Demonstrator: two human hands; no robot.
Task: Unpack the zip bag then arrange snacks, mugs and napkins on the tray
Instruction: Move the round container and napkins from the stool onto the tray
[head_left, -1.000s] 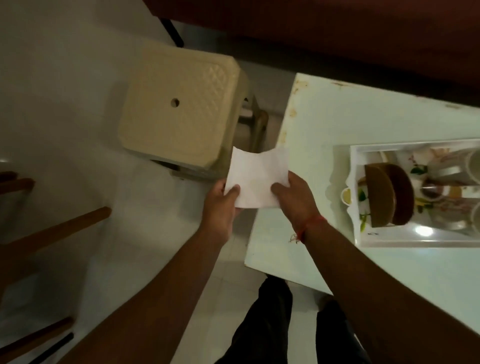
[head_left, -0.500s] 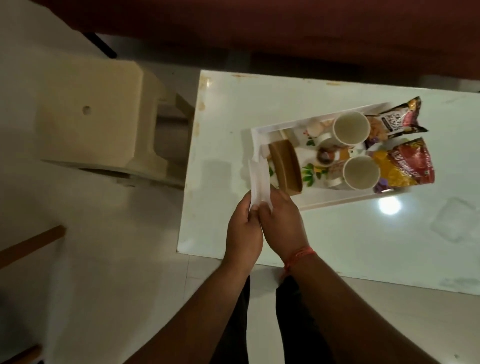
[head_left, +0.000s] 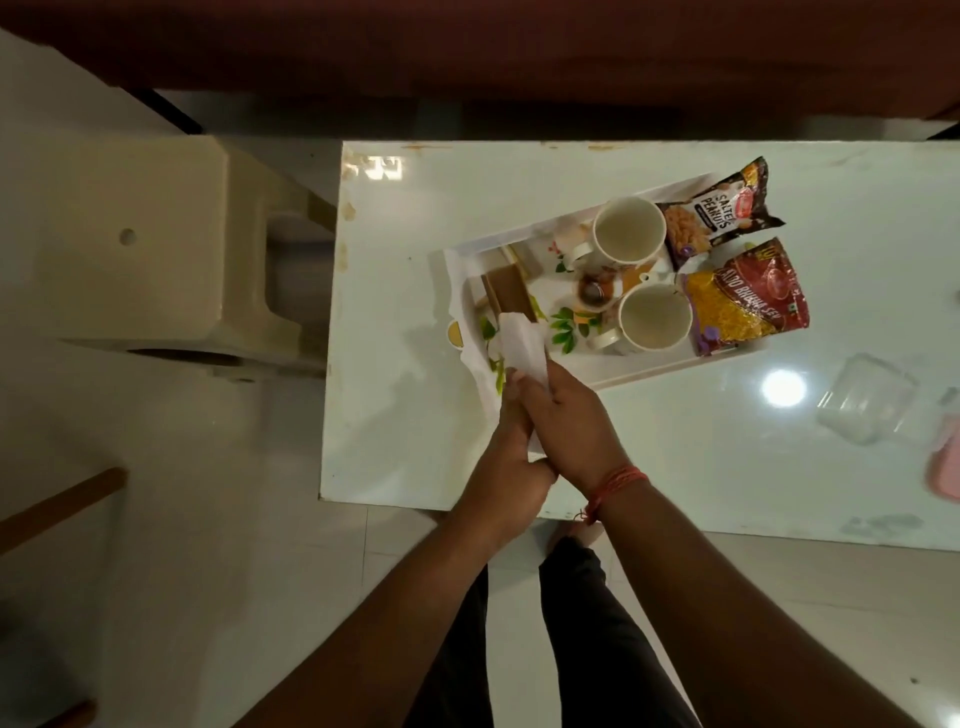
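A white floral tray (head_left: 644, 371) lies on the white table (head_left: 649, 457). On it stand two cream mugs (head_left: 628, 231) (head_left: 655, 317), a brown napkin holder (head_left: 511, 293), a salted peanuts packet (head_left: 719, 215) and a red sev packet (head_left: 748, 299) at its right end. My left hand (head_left: 511, 452) and my right hand (head_left: 569, 426) are pressed together over the tray's near left corner, both pinching a folded white napkin (head_left: 522, 345) that sticks up between them, just in front of the holder.
A clear plastic zip bag (head_left: 865, 397) lies on the table at the right, a pink object (head_left: 945, 467) at the right edge. A beige plastic stool (head_left: 140, 244) stands left of the table. Wooden chair parts (head_left: 57, 506) show at lower left.
The napkin was spread open between both hands beside the stool. It has been folded narrow and carried over the tray's left end. The view has swung right across the table.
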